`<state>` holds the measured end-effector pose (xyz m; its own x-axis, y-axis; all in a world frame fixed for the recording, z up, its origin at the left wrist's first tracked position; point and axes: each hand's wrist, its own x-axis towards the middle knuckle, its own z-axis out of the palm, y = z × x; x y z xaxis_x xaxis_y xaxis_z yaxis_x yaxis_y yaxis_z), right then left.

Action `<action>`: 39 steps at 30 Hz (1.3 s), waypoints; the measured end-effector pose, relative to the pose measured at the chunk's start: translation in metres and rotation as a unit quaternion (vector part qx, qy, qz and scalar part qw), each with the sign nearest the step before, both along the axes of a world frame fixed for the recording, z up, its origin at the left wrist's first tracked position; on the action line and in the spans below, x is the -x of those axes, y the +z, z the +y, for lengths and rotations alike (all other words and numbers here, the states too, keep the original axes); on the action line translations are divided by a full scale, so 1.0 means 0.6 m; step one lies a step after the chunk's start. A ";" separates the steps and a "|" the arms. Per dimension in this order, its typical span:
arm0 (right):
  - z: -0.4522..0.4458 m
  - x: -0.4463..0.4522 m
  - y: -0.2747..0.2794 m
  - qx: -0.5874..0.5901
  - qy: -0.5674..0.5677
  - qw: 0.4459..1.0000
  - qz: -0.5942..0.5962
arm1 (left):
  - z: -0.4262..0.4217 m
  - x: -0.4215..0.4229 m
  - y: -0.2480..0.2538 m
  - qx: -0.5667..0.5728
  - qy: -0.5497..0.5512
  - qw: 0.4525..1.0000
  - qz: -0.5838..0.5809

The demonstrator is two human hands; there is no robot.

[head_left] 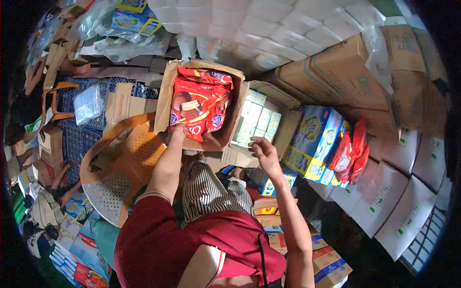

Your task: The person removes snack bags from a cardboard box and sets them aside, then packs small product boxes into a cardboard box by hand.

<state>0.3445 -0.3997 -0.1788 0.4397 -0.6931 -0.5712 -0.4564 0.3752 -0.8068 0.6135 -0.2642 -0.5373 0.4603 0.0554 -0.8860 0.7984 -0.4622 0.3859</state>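
In the head view, red biscuit packets (199, 103) fill much of an open cardboard box (242, 98) in front of me. My left hand (178, 129) grips the lower left edge of the top packet, with some fingers hidden by it. My right hand (263, 150) is empty, fingers loosely bent and apart. It hovers near the lower edge of a second open carton (288, 126), which holds several small white and green boxes (258, 117).
An orange plastic chair (139, 137) stands at left. Blue-yellow cartons (314, 134) and loose red packets (353, 151) sit at right beside stacked white cartons (384, 192). Large brown cartons (341, 72) and plastic-wrapped stacks (273, 29) line the back. Other people's limbs show at far left.
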 end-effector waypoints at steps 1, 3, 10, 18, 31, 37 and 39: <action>0.005 -0.002 -0.002 0.003 0.009 1.000 0.005 | 0.000 0.000 -0.010 -0.022 -0.040 0.999 -0.018; 0.014 0.002 -0.019 0.003 0.014 1.000 0.013 | -0.004 0.000 -0.033 -0.054 -0.116 0.990 -0.057; 0.043 0.027 -0.040 -0.050 0.008 0.998 0.045 | -0.024 0.007 0.081 0.069 -0.188 0.939 -0.279; 0.082 0.011 -0.057 -0.171 -0.093 0.980 0.028 | -0.016 0.082 0.387 0.258 -0.281 0.907 -0.181; 0.060 0.129 0.053 -0.129 -0.381 0.849 -0.342 | -0.097 0.220 0.594 0.408 -0.385 0.767 -0.312; 0.064 0.241 0.100 -0.158 -0.399 0.842 -0.327 | -0.124 0.310 0.634 0.502 -0.317 0.778 0.208; 0.076 0.285 0.096 -0.142 -0.407 0.834 -0.344 | -0.141 0.361 0.640 0.517 -0.352 0.764 0.160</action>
